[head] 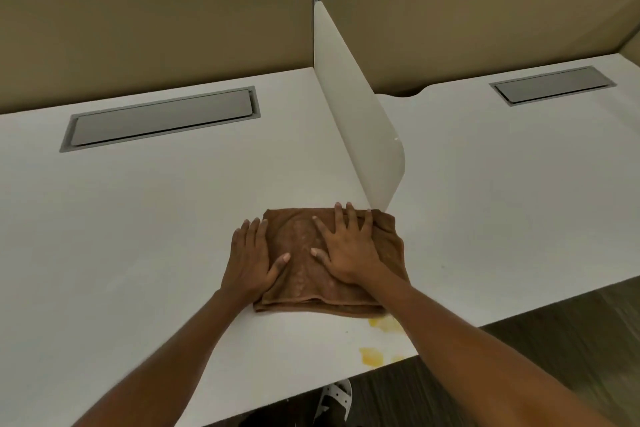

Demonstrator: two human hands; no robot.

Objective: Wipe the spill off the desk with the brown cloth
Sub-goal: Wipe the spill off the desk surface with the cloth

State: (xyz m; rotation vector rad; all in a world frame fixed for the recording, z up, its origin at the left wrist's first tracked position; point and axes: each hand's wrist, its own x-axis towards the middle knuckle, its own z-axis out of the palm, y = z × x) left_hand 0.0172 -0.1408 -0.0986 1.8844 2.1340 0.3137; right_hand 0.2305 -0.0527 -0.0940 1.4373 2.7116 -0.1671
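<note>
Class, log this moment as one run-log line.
left hand: flat on brown cloth edge | right hand: flat on cloth | yellow spill: visible below cloth, unwiped | desk

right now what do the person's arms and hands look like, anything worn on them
Both arms are bare as far up as the view shows, with no sleeves visible. The left hand and right hand wear no gloves, and no rings, watch or bracelets show on the fingers or wrists.

Both forearms are bare, with no sleeves, watch, bracelet or rings in view on the left hand (251,258) or the right hand (348,253). The fingernails are short and unpainted. One foot wears a white perforated clog (334,399).
</note>
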